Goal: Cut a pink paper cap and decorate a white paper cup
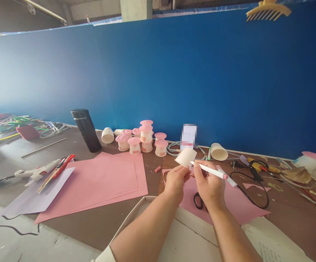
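- Here's your marker, the tall black cylindrical flask [86, 131]; the small plain white paper cup [185, 157] is well to its right, raised and tilted in your grasp.
- Your left hand [177, 182] has that cup, thumb and fingers pinching its near edge; the far fingertips are hidden, so I can't tell how they sit.
- And your right hand [209, 185], farther right of the flask, pinches the slim white pen with a pink end [211, 170]; its tip is at the cup's side, contact unclear.
- This cup should feel very light, stiffish around its rim but soft along the wall, easily dented and hardly slippery.
- Best hold, I'd say: lightly by the firm edge, thumb opposite fingers, with little pen pressure.
- Just right of the flask, look: white paper cups with round pink paper tops [147, 134], some stacked.
- Below your hands, right of the flask: a pink paper sheet [242, 203].
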`<state>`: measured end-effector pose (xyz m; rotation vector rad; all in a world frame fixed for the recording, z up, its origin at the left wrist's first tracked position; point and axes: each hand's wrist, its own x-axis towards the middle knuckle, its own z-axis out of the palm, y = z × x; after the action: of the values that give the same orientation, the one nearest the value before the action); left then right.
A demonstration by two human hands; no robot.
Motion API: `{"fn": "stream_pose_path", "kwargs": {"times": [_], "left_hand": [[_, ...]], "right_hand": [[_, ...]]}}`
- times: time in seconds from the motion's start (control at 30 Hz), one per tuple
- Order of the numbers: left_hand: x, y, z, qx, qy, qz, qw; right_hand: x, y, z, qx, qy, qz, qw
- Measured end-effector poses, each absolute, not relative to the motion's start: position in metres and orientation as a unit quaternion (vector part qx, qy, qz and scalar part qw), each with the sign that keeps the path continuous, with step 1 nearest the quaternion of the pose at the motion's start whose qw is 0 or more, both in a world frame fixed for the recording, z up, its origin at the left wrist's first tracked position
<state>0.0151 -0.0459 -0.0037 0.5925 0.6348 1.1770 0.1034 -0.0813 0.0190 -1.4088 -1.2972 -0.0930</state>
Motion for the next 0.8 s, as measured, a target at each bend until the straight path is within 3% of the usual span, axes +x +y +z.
{"fn": "stream_pose_path", "kwargs": {"times": [0.8], "left_hand": [[0.0147,-0.0499,0.004,0.207,0.27,0.533,0.774]], "right_hand": [[0.1034,-0.0787,0.0173,-0.615,-0.557,-0.081,0.552]]}}
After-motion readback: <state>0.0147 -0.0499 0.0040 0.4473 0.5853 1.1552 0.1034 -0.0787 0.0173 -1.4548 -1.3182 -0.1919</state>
